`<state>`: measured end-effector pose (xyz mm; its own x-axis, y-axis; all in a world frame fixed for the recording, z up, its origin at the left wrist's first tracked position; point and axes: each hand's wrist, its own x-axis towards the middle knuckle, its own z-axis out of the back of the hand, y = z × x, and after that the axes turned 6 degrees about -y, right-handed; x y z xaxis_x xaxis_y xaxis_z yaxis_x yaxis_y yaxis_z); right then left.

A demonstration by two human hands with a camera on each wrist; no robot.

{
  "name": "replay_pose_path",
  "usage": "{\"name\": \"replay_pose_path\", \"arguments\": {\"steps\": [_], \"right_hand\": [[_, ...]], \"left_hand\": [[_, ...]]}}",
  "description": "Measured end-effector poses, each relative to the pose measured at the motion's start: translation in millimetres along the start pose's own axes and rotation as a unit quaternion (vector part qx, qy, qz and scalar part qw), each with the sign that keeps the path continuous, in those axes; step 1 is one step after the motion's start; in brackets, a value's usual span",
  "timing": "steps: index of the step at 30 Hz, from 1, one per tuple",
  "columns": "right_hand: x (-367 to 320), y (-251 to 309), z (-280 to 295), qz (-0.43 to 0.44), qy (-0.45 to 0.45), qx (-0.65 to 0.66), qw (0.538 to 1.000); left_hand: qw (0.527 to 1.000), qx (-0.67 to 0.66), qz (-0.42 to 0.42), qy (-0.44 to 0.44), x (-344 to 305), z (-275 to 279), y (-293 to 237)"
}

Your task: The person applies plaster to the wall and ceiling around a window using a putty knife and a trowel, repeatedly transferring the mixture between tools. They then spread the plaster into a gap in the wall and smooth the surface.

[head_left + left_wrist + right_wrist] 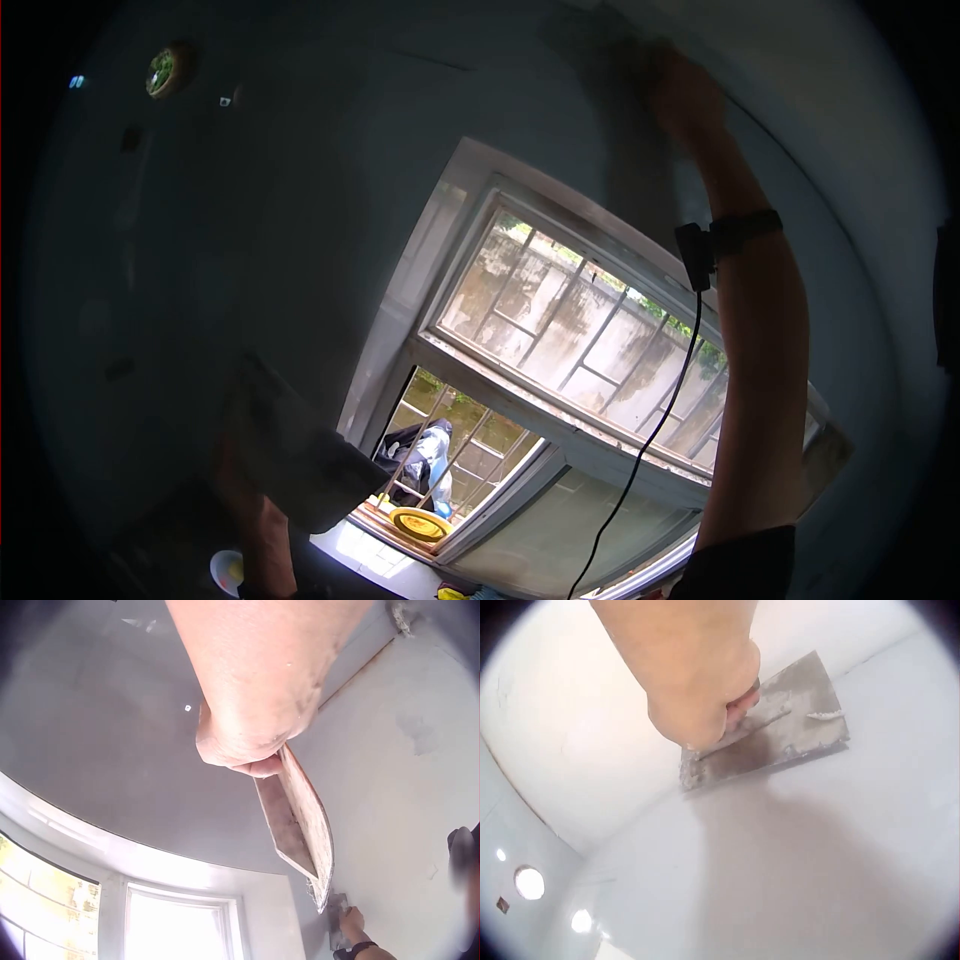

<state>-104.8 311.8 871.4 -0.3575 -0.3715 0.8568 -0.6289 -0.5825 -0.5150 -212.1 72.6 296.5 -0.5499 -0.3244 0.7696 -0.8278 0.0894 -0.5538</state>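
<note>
While one grey wall [300, 200] fills most of the head view, a single window [565, 428] slants across its centre and lower right. Next in size comes one board [310, 450], at the lower left of the frame; the left hand [244, 746] grips it by the edge, so that it juts out beyond the fingers. One trowel [802, 701] is at the upper centre of the right wrist view, in the grip of the right hand [701, 712], its metal blade reaching out past the knuckles; whether its lower edge touches the wall cannot be told. In the head view the two tools are well apart, one per hand. Smaller still are one black cable [650, 440] at lower right, one yellow dish [420, 524] at bottom centre and one white bowl [226, 572] at lower left.
</note>
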Motion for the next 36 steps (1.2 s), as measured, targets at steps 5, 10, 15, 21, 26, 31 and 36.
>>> {"name": "replay_pose_path", "arguments": {"steps": [5, 10, 15, 21, 26, 31, 36], "right_hand": [[-8, 14, -29, 0.080, 0.038, 0.019, 0.996], [-1, 57, -61, 0.116, 0.033, 0.018, 0.993], [7, 113, -64, 0.068, 0.062, 0.059, 0.994], [4, 101, -66, 0.117, 0.068, 0.006, 0.991], [-8, 80, -55, 0.097, 0.047, -0.014, 0.994], [-20, 50, -46, 0.097, 0.068, -0.034, 0.992], [-43, 18, -24, 0.097, 0.079, -0.064, 0.990]], "left_hand": [[0.930, -0.333, 0.154, 0.024, 15, -35, -27], [0.962, -0.204, 0.181, 0.033, -8, -30, -12], [0.955, -0.196, 0.223, -0.024, -35, -5, 14], [0.875, -0.364, 0.311, -0.074, -37, 4, 32], [0.790, -0.501, 0.347, -0.074, -42, 8, 39], [0.994, 0.000, 0.108, 0.023, -28, 0, 9], [0.959, 0.270, -0.033, 0.078, -8, -4, -36]]}}
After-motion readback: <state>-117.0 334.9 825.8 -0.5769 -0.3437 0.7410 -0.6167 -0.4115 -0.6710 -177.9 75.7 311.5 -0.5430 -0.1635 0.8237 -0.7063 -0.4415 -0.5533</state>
